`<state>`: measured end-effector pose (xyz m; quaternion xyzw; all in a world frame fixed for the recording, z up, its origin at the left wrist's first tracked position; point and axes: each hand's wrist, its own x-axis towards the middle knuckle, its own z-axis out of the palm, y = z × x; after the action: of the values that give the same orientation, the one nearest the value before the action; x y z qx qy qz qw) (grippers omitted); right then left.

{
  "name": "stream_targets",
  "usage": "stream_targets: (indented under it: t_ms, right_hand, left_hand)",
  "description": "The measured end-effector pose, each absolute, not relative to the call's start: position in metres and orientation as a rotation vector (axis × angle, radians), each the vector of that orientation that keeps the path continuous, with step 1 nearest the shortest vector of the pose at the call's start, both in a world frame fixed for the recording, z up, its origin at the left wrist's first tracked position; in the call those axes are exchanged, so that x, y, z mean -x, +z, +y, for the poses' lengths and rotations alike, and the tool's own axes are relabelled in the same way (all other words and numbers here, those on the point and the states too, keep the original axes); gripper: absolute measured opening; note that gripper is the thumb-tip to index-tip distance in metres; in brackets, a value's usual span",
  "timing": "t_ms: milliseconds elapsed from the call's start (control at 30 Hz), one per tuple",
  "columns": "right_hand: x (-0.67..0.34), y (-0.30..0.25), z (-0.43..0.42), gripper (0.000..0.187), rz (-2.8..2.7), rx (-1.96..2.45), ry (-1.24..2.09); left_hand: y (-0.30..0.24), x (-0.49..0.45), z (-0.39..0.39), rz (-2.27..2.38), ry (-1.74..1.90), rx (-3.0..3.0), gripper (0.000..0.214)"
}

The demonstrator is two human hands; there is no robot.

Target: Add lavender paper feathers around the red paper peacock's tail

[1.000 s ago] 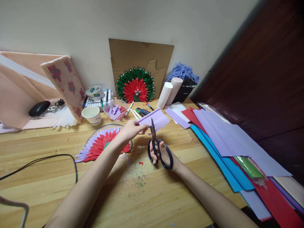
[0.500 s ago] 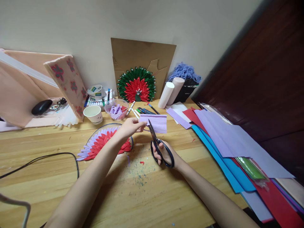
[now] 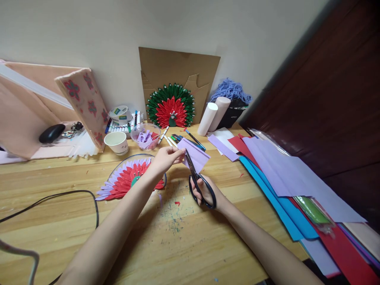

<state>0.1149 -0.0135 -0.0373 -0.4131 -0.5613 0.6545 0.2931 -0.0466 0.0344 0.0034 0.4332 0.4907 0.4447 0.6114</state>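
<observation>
My left hand pinches the left edge of a piece of purple crepe paper, held tilted above the table. In my right hand are black-handled scissors, with fingers through the loops. Their blades point up and lie against the purple paper, close to my left fingertips. Under my left forearm lies a fan-shaped paper peacock with red and purple petals and a green centre, partly hidden by the arm.
A finished green and red peacock leans against cardboard at the back. A clear bowl of paper scraps, a paper cup and markers stand behind my hands. Coloured paper sheets cover the right side. A black cable lies left.
The purple paper has turned clockwise, its right side now lower and tilted. My left hand has shifted slightly right. The scissors stay almost where they were.
</observation>
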Motion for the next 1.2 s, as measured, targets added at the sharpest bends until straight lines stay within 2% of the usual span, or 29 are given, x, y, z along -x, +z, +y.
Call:
stream_targets:
  t_ms: [233, 733, 967, 1200]
  right_hand:
    - [-0.121, -0.049, -0.015, 0.073, -1.56, 0.961, 1.764]
    - [-0.114, -0.039, -0.013, 0.066, -1.43, 1.117, 1.749]
    - [-0.118, -0.048, -0.015, 0.072, -1.492, 1.051, 1.751]
    - [-0.116, -0.049, -0.016, 0.07, -1.44, 1.012, 1.776]
  left_hand:
    - [0.005, 0.047, 0.032, 1.166, 0.962, -1.072, 0.035]
    - [0.003, 0.045, 0.033, 1.163, 0.951, -1.1, 0.032]
    - [0.008, 0.044, 0.032, 1.146, 0.946, -1.07, 0.027]
    - [0.005, 0.042, 0.032, 1.112, 0.869, -1.122, 0.023]
